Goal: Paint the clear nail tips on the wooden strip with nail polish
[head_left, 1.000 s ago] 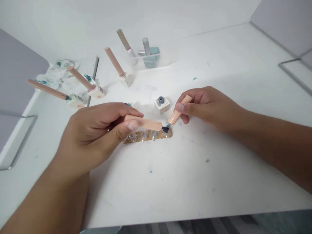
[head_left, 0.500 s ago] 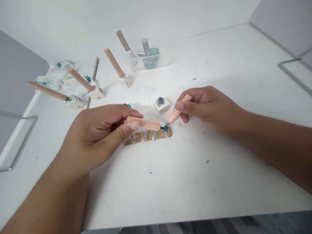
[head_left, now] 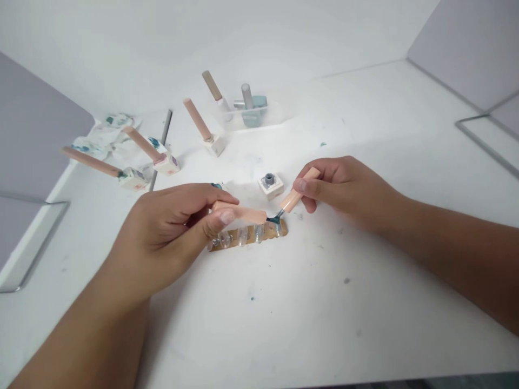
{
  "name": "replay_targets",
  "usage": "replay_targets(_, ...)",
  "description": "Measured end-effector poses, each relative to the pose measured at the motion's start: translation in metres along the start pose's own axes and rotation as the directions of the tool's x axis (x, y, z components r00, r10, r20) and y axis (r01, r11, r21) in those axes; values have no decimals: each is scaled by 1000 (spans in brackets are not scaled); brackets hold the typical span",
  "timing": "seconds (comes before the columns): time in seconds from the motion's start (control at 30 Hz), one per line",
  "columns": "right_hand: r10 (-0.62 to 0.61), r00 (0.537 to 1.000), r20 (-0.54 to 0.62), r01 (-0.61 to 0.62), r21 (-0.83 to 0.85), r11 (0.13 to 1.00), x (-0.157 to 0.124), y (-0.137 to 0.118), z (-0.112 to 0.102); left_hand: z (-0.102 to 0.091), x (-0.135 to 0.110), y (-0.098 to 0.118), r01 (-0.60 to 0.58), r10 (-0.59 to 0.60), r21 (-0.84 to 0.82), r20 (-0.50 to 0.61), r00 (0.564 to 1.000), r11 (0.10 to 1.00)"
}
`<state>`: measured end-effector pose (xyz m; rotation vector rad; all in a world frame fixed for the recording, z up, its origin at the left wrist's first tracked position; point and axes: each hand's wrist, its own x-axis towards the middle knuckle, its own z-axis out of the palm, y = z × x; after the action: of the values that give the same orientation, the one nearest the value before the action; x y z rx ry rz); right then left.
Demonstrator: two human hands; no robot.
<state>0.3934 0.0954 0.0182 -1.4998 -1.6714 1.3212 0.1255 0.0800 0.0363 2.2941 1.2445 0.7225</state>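
My left hand (head_left: pixel 182 232) pinches the peach handle of one nail polish brush (head_left: pixel 247 213), its tip pointing right. Between thumb and fingers of my right hand (head_left: pixel 332 186) is a second peach-handled nail polish brush (head_left: pixel 298 192), slanting down to the left. The two brush tips meet, and dark teal polish coats them. Just below the tips lies a gold strip (head_left: pixel 270 232) carrying several clear nail tips (head_left: pixel 242 235); its left end is partly hidden by my left hand. An uncapped white polish bottle (head_left: pixel 271 186) with a grey neck stands behind the brushes.
Several white bottles with long peach caps stand back left, one of them here (head_left: pixel 214 145). Teal-stained tissue (head_left: pixel 117 138) lies behind them, near a thin grey bar (head_left: pixel 166 127). A clear tray (head_left: pixel 259 125) at the back holds more bottles. Polish spots mark the white table (head_left: pixel 292 313).
The whole view has shifted slightly, so everything sits a little lower. Both hands keep their brushes, and the tips remain together above the strip.
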Motion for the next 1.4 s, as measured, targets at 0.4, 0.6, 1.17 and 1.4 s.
replay_targets(0.4,25,1000,18,-25,9,1000,-1,-4,-1,2,1,-1,-28,27,-19,-1,1000,999)
replay_targets(0.6,12,1000,18,-12,23,1000,-1,-4,-1,-2,2,1,-60,59,-25,-15,998,998)
replay_targets(1.17,11,1000,25,-13,61,998,-2,-2,0,2,0,3,27,-28,-26,-43,999,999)
replay_targets(1.4,1,1000,23,-3,56,998,-2,-2,0,-4,-2,-1,42,-42,-10,-15,999,999)
